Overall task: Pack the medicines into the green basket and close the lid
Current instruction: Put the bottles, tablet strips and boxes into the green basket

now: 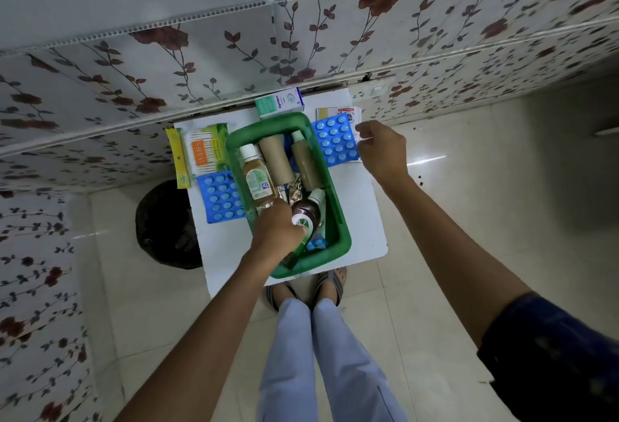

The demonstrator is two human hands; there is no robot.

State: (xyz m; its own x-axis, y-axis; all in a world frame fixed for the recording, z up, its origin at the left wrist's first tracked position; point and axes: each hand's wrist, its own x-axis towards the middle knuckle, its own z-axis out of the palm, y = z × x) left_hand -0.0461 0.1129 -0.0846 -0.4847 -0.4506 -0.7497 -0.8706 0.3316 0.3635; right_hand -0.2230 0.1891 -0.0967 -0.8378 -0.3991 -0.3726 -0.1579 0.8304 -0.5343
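Note:
The green basket (340, 220) stands open on a small white table (361, 220). Inside lie an amber bottle (256, 177), two tan bottles (276, 160) and some foil strips. My left hand (276, 230) is inside the basket, shut on a dark brown bottle with a white cap (303, 213). My right hand (380, 148) hovers at the right edge of a blue pill strip (335, 141), fingers pinched at it; whether it grips the strip is unclear. Another blue pill strip (221, 197) lies left of the basket. No lid is visible.
Yellow-green packets (201, 153) lie at the table's back left, a white and green box (279, 103) behind the basket, a card pack (338, 113) at the back right. A black bin (165, 224) stands on the floor to the left. A floral wall runs behind.

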